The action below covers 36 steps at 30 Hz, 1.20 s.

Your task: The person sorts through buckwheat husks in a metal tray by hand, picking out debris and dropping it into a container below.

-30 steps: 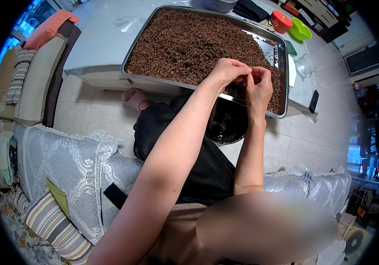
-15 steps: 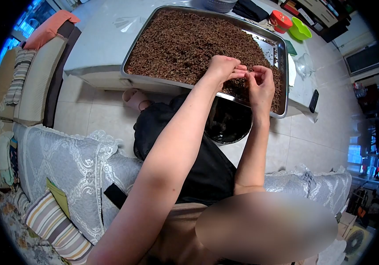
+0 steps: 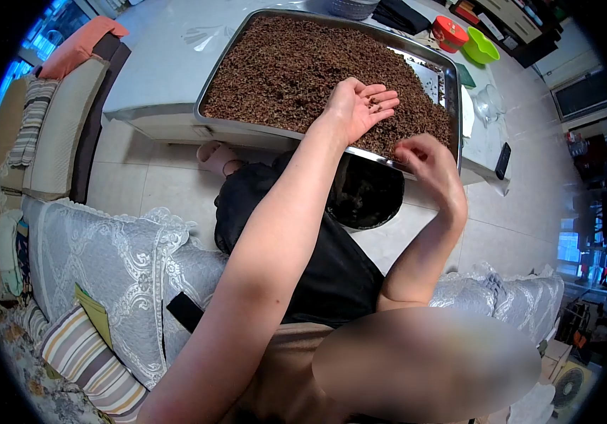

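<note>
A large metal tray (image 3: pixel 201 106) holds a broad heap of small, dark brown dried pieces (image 3: pixel 296 67). Over its near part my left hand (image 3: pixel 361 109) is palm up with the fingers stretched out, and a few small brown bits lie on them. Lower right, at the tray's near rim, my right hand (image 3: pixel 425 157) has thumb and fingers pressed together; anything between them is too small to make out. The hands are apart. Beneath the near rim stands a black bucket (image 3: pixel 365 194), its inside dark.
The tray rests on a white table (image 3: pixel 151 74). Behind it are a red tin (image 3: pixel 450 34), a green bowl (image 3: pixel 481 48) and black cloth (image 3: pixel 401 15). At the right lie a glass bowl (image 3: pixel 488 104) and a black remote (image 3: pixel 503 162). A lace-covered sofa (image 3: pixel 98 247) is close by.
The hands, close together before, have parted. My left hand has turned palm up with its fingers outstretched. My right hand has moved down towards the tray's near rim.
</note>
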### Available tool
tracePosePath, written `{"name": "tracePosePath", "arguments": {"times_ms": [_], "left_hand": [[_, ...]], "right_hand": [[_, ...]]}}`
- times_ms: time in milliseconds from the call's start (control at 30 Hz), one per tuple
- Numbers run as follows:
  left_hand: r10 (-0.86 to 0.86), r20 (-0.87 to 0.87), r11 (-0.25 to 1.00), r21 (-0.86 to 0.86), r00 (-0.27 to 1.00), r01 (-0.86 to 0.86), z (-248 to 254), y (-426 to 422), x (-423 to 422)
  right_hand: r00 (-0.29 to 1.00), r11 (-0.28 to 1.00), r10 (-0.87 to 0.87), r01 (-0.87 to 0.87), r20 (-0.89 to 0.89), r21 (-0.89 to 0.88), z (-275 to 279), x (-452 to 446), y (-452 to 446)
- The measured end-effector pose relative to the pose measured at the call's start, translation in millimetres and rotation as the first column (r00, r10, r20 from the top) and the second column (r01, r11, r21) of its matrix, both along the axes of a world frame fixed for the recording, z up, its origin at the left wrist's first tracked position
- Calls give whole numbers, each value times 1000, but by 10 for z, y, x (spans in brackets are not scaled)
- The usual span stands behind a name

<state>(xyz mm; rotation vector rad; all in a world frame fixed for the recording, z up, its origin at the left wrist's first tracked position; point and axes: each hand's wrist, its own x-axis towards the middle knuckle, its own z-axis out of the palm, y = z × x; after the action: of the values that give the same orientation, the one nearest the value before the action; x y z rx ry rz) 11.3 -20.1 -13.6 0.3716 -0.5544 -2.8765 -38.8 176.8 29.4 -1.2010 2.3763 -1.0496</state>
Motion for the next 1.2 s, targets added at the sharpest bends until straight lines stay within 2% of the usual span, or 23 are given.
{"name": "tracePosePath", "arguments": {"times_ms": [67,200,233,300,433,533,633,800,900,1000,1067,1133,1200], "left_hand": [[-20,7,1000,23,1000,20,20,22,18],[-42,13,999,28,999,42,25,40,14],[-76,8,997,16,997,76,0,36,6],[-145,0,989,-9,989,145,-52,12,-25],[-132,120,988,-63,984,140,-15,46,-21],[-130,118,979,-141,984,147,-12,66,-21],[-62,209,886,-438,976,150,19,128,-6],[16,282,812,-563,959,151,-3,157,-12],[23,296,764,-621,955,174,-33,139,-32],[23,298,773,-610,954,172,-4,153,-27],[18,292,805,-572,956,159,15,138,-9],[0,260,844,-518,966,139,-17,138,-11],[-39,234,874,-464,972,147,12,143,-7]], "right_hand": [[991,981,-123,113,-59,-157,1,34,-145],[929,900,-299,200,-216,-388,-195,77,-461],[930,869,-311,196,-195,-454,-269,82,-534],[849,902,-356,203,-390,-382,-372,84,-596],[864,892,-376,239,-335,-384,-467,75,-611],[856,857,-418,261,-304,-444,-498,-11,-583],[872,839,-423,275,-247,-469,-467,-24,-554],[896,823,-425,325,-127,-466,-458,3,-567],[871,822,-457,336,-179,-460,-501,-28,-559],[872,785,-478,372,-102,-495,-536,-35,-562],[893,739,-397,449,213,-502,-587,-111,-539],[813,713,-281,533,511,-456,-538,-122,-505],[729,650,-164,587,665,-483,-497,-97,-481]]}}
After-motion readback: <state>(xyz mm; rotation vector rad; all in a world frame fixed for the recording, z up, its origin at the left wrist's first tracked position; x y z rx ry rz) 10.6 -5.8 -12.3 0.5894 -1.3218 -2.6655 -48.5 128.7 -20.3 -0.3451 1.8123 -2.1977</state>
